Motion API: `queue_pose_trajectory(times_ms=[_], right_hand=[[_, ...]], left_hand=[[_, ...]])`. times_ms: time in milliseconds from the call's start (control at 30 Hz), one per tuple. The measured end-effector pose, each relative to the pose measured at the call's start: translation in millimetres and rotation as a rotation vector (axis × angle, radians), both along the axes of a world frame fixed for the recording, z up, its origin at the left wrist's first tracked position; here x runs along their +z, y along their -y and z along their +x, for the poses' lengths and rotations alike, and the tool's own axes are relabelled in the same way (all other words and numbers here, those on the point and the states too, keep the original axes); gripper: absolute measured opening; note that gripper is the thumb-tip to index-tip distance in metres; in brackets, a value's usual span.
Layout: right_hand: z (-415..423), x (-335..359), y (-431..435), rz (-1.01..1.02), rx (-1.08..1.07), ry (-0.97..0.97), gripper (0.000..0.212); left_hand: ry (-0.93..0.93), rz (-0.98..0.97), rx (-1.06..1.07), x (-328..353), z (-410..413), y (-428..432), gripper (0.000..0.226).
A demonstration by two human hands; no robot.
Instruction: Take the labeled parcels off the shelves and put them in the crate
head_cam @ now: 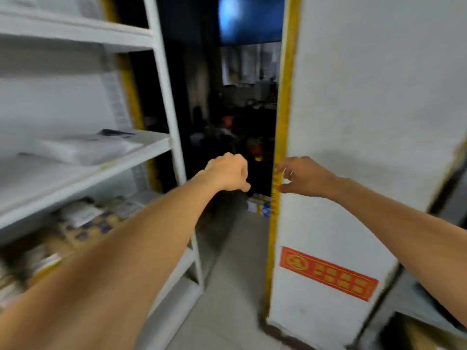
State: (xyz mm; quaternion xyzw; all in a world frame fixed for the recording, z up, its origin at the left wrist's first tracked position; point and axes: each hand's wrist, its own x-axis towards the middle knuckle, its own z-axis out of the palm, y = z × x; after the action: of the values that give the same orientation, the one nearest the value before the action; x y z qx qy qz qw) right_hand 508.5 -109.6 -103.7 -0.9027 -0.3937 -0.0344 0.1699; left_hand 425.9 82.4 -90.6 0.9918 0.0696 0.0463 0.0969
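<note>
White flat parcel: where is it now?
Head view, left side: the white flat parcel lies on the middle shelf of the white rack, above the stacked parcels and left of the left hand.

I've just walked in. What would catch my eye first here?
Two bare arms stretch forward, left hand and right hand toward a dark gap. A red sign sits low on the white pillar at right; parcels lie on the white shelves at left.
</note>
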Motion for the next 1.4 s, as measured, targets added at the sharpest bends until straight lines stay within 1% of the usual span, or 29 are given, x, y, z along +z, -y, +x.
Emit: queue_pose_trajectory(times_ms=[133, 300, 400, 500, 700, 800, 867, 1000, 1100, 1333, 1400], right_hand=[[-33.4, 6.7, -88.7, -0.009, 0.226, 0.008, 0.05], [-68.6, 11.5, -174.8, -0.068, 0.442, -0.004, 0.05], [-78.9, 14.4, -204.2, -0.066, 0.545, 0.0, 0.051], [-73.5, 18.5, -220.3, -0.078, 0.625, 0.017, 0.055], [-33.3, 29.4, -247.1, -0.095, 0.696, 0.042, 0.056], [-14.9, 31.1, -267.4, -0.041, 0.708, 0.005, 0.052], [-4.5, 29.5, -283.3, -0.045, 0.717, -0.007, 0.053], [16.6, 31.9, -328.3, -0.021, 0.733, 0.0, 0.056], [31.5, 39.1, -366.1, -0.016, 0.741, 0.021, 0.058], [60.6, 57.7, -444.1, -0.032, 0.716, 0.06, 0.051], [66.7, 60.3, -462.2, -0.025, 0.719, 0.057, 0.051]], left_hand=[[0.021, -0.027, 0.226, -3.4, -71.4, -73.5, 0.018], [0.026, -0.012, 0.538, -9.3, -153.9, -130.0, 0.028], [0.048, 0.023, 0.678, -5.2, -177.3, -147.1, 0.034], [0.085, 0.047, 0.749, -0.7, -175.5, -153.4, 0.034], [0.117, 0.077, 0.839, 5.1, -149.2, -159.6, 0.034], [0.097, 0.083, 0.884, 6.3, -143.4, -170.0, 0.034], [0.081, 0.097, 0.912, 8.1, -139.9, -182.3, 0.031], [0.12, 0.118, 0.981, 19.6, -130.1, -224.6, 0.028], [0.154, 0.124, 1.032, 28.7, -122.1, -264.0, 0.031], [0.248, 0.098, 1.083, 40.6, -105.1, -347.1, 0.037], [0.244, 0.074, 1.11, 41.1, -100.1, -363.4, 0.042]])
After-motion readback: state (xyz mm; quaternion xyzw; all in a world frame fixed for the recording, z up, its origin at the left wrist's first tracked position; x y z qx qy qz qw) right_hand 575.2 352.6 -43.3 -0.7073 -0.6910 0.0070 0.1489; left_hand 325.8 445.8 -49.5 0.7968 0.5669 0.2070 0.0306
